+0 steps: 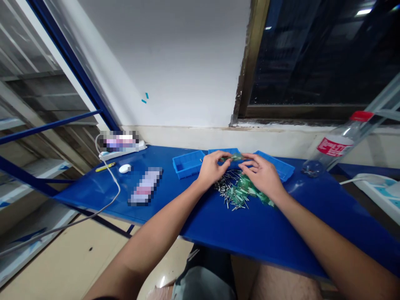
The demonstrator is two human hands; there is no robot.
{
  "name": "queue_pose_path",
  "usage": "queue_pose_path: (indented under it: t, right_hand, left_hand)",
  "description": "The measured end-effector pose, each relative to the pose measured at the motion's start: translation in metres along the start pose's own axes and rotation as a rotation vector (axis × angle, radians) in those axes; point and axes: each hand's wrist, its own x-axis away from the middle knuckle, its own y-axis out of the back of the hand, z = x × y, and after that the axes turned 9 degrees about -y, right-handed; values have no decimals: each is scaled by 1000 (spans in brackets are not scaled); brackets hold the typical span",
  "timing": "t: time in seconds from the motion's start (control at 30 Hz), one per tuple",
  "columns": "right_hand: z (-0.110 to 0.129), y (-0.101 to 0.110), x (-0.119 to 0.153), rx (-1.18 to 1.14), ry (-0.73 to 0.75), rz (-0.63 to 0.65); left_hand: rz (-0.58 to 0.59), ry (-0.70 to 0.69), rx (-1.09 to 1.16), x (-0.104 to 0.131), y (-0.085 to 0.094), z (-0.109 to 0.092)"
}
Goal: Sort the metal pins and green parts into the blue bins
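My left hand and my right hand meet above the table, fingertips almost together. Between them is a small translucent green plastic piece, pinched by the fingers of both hands; its exact shape is too small to make out. Just below the hands lies a loose pile of thin metal pins, mixed with green plastic pieces. Some of the pile is hidden behind my right hand. Three blue plastic bins stand behind: a left bin, a middle one and a right bin, partly covered by my hands.
The blue table carries a blurred-out flat object, a white oval item and a yellow-handled tool at left. A power strip with a cable sits at the back left. A plastic bottle stands right.
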Motion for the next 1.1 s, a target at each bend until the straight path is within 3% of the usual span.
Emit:
queue_pose_path:
  t: [0.13,0.27,0.4,0.57,0.9,1.1]
  right_hand:
    - [4,-1,5,382,249,-3]
    - [7,-4,7,528,412,162]
    - [12,-8,12,571,457,320]
    - [18,-15,19,640,478,395]
    - [8,-24,18,653,464,380]
    - [3,-26,17,614,474,338]
  left_hand:
    - [96,-100,-260,-2,11,5]
    - [260,-35,-474,-1,15,5]
    - [336,31,-542,2,14,3]
    - [379,21,-518,3,12,2]
    - [418,9,-453,8,7,4]
    - [262,-108,-274,7,5,7]
